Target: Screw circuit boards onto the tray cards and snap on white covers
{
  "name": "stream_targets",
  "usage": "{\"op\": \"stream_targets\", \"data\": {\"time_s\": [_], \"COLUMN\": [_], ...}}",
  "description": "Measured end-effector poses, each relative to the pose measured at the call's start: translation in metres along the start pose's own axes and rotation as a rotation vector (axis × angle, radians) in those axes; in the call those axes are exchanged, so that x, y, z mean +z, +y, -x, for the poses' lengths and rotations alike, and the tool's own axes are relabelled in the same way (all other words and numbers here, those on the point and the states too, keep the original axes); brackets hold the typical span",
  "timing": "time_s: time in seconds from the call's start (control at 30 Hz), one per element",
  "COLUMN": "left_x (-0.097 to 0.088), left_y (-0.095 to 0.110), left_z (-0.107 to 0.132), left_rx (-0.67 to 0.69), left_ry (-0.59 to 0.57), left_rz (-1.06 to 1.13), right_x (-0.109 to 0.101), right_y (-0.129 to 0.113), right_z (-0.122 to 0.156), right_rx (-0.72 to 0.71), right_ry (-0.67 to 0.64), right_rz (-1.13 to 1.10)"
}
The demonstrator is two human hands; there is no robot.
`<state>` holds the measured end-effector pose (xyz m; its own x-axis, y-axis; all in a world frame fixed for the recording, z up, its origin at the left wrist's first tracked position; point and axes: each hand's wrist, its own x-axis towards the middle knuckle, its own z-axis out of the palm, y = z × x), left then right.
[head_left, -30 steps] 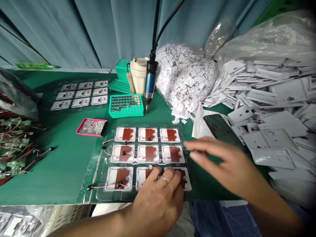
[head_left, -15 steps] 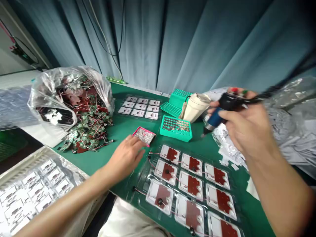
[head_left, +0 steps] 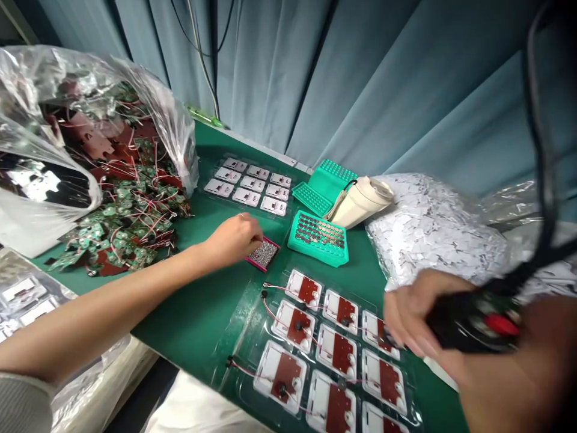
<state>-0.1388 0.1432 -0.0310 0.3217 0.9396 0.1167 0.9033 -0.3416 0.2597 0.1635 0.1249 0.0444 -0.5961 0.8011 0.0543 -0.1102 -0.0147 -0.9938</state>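
My left hand [head_left: 234,239] reaches over the small pink tray [head_left: 264,255] of tiny screws, its fingers curled together and pinched at the tray's near edge. Close to the camera, my right hand [head_left: 419,319] is wrapped round a black electric screwdriver [head_left: 478,319] with a red button; its cable [head_left: 541,180] rises up on the right. The hand hovers over the right side of a clear blister tray [head_left: 252,313] holding white plates with brown circuit boards and red wires.
A green tray of button cells [head_left: 319,238] and a cream cup [head_left: 360,201] stand behind. A bag of circuit boards [head_left: 90,168] spills at left, a bag of white bits [head_left: 433,228] lies at right. Another tray of white plates [head_left: 247,185] lies further back.
My left hand moved forward from the table onto the screw tray. My right hand brought the screwdriver down and nearer, over the blister tray. The camera swung left and down.
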Motion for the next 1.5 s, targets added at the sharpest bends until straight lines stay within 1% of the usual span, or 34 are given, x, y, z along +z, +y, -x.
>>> {"op": "stream_targets", "data": {"time_s": [0.07, 0.1, 0.13, 0.2, 0.23, 0.3, 0.4, 0.5, 0.57, 0.67, 0.77, 0.87, 1.0, 1.07, 1.13, 1.2, 1.27, 1.33, 1.43, 1.5], "left_x": [0.004, 0.008, 0.012, 0.022, 0.027, 0.035, 0.041, 0.042, 0.041, 0.041, 0.040, 0.041, 0.044, 0.043, 0.039, 0.035, 0.032, 0.034, 0.042, 0.046], "left_y": [0.021, 0.034, 0.047, 0.068, 0.075, 0.082, 0.079, 0.073, 0.071, 0.070, 0.070, 0.070, 0.072, 0.072, 0.071, 0.069, 0.069, 0.070, 0.074, 0.075], "left_z": [0.006, 0.010, 0.013, 0.018, 0.020, 0.022, 0.021, 0.020, 0.019, 0.018, 0.018, 0.018, 0.020, 0.021, 0.022, 0.022, 0.021, 0.019, 0.017, 0.016], "left_rx": [0.053, 0.101, 0.178, 0.311, 0.358, 0.395, 0.401, 0.409, 0.402, 0.396, 0.390, 0.391, 0.390, 0.358, 0.327, 0.320, 0.356, 0.444, 0.572, 0.598], "left_ry": [-0.004, -0.018, -0.031, -0.041, -0.031, 0.008, 0.065, 0.097, 0.106, 0.109, 0.119, 0.163, 0.230, 0.211, 0.147, 0.102, 0.099, 0.105, 0.165, 0.204], "left_rz": [0.054, 0.088, 0.132, 0.188, 0.209, 0.239, 0.274, 0.326, 0.378, 0.443, 0.461, 0.483, 0.494, 0.481, 0.471, 0.436, 0.369, 0.278, 0.128, 0.072], "right_x": [0.022, 0.029, 0.035, 0.040, 0.041, 0.042, 0.039, 0.035, 0.033, 0.033, 0.036, 0.040, 0.044, 0.043, 0.040, 0.035, 0.029, 0.025, 0.024, 0.025], "right_y": [0.000, 0.000, 0.000, 0.000, 0.000, 0.000, 0.002, 0.009, 0.013, 0.015, 0.015, 0.014, 0.012, 0.011, 0.010, 0.012, 0.016, 0.022, 0.030, 0.034], "right_z": [-0.021, -0.031, -0.039, -0.048, -0.049, -0.046, -0.037, -0.032, -0.031, -0.033, -0.035, -0.033, -0.029, -0.030, -0.035, -0.042, -0.051, -0.058, -0.063, -0.064], "right_rx": [-0.038, -0.069, -0.094, -0.123, -0.125, -0.103, -0.089, -0.138, -0.147, -0.143, -0.184, -0.209, -0.235, -0.233, -0.217, -0.211, -0.247, -0.280, -0.300, -0.307], "right_ry": [0.010, 0.007, 0.009, -0.031, -0.069, -0.122, -0.094, -0.027, -0.005, -0.015, -0.051, -0.073, -0.045, -0.025, -0.031, 0.008, 0.105, 0.199, 0.220, 0.218], "right_rz": [-0.054, -0.082, -0.118, -0.178, -0.199, -0.232, -0.273, -0.293, -0.296, -0.293, -0.294, -0.297, -0.267, -0.249, -0.236, -0.214, -0.189, -0.175, -0.182, -0.193]}}
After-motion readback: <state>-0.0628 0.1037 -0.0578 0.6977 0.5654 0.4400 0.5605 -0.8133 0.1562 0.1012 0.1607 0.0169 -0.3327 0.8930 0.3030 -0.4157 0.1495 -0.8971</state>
